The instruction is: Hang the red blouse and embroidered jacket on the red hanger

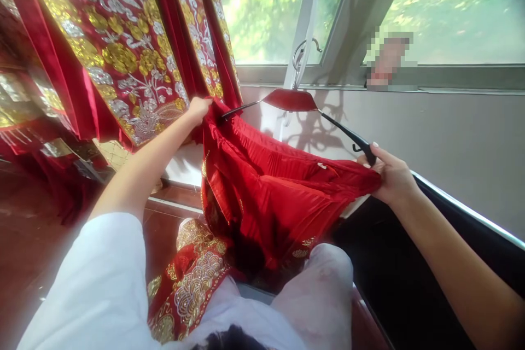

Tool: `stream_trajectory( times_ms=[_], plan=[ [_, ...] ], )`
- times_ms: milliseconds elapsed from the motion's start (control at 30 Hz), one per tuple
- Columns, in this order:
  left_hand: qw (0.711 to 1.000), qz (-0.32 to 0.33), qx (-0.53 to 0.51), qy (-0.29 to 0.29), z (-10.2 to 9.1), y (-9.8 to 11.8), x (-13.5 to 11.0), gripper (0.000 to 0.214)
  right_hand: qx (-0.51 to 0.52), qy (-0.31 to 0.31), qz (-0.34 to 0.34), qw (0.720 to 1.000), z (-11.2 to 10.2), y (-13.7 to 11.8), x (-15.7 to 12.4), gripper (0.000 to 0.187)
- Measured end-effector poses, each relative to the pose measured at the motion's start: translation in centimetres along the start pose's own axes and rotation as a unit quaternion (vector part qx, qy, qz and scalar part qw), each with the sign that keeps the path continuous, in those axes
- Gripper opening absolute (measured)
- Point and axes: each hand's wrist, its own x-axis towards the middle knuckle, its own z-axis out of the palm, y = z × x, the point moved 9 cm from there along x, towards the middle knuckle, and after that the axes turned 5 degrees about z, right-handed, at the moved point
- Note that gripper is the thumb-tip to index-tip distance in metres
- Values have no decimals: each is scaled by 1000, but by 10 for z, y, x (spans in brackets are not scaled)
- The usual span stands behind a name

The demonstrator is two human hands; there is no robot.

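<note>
In the middle of the frame a red garment [283, 191] is stretched out below a hanger [289, 100], the left hand [199, 111] clenching its waistband [283, 146] left of centre, the right hand [397, 176] grasping waistband and hanger end right of centre, with embroidered garments [123, 54] upper left

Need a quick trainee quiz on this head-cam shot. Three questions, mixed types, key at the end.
1. True or false: the left hand and the right hand hold opposite ends of the top edge of the red garment.

2. Pick one. The end of the hanger at the right hand is:
A) white
B) black
C) green

3. Fill in: the hanging embroidered garments are on the ____ side of the picture.

Key: 1. True. 2. B. 3. left.
</note>
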Motion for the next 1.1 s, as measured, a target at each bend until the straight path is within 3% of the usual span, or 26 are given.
stream_trajectory(
  times_ms=[100, 200, 267, 367, 433, 500, 567, 667, 733, 800, 833, 933, 1000, 1100],
  plan=[
    [991, 121, 52, 17, -2, 70, -6, 16, 5, -11, -2, 1000, -2, 3, 4, 48],
    [972, 191, 130, -48, 10, 116, -42, 17, -8, -31, -1, 999, -1, 8, 8, 48],
    [950, 200, 207, -119, 25, 117, -75, 23, -21, -47, 1, 999, 1, 10, 10, 50],
    [909, 217, 278, -221, 49, 88, -122, 30, -34, -65, 3, 997, 6, 8, 13, 55],
    [873, 247, 330, -261, 67, 66, -146, 34, -41, -71, 5, 997, 7, 5, 15, 56],
    [824, 303, 397, -267, 86, 57, -165, 35, -58, -74, 3, 996, 6, 3, 17, 55],
    [779, 386, 432, -240, 107, 71, -183, 34, -68, -79, -2, 995, 5, 1, 20, 54],
    [712, 544, 398, -199, 144, 116, -217, 32, -60, -94, -1, 994, 6, 0, 23, 52],
    [648, 638, 365, -201, 172, 138, -238, 34, -52, -100, 3, 994, 8, -1, 24, 52],
    [609, 679, 347, -218, 197, 144, -246, 35, -52, -91, 0, 995, 7, -5, 23, 52],
    [610, 678, 343, -226, 207, 143, -243, 34, -56, -78, -5, 995, 4, -8, 23, 53],
    [647, 649, 325, -233, 225, 136, -229, 39, -81, -37, -67, 994, -9, -25, 17, 45],
    [661, 646, 298, -236, 226, 134, -226, 41, -147, -62, -93, 983, -10, -33, 10, 39],
    [665, 649, 270, -253, 223, 135, -228, 42, -282, -84, -63, 954, -12, -34, 3, 51]
  ],
)
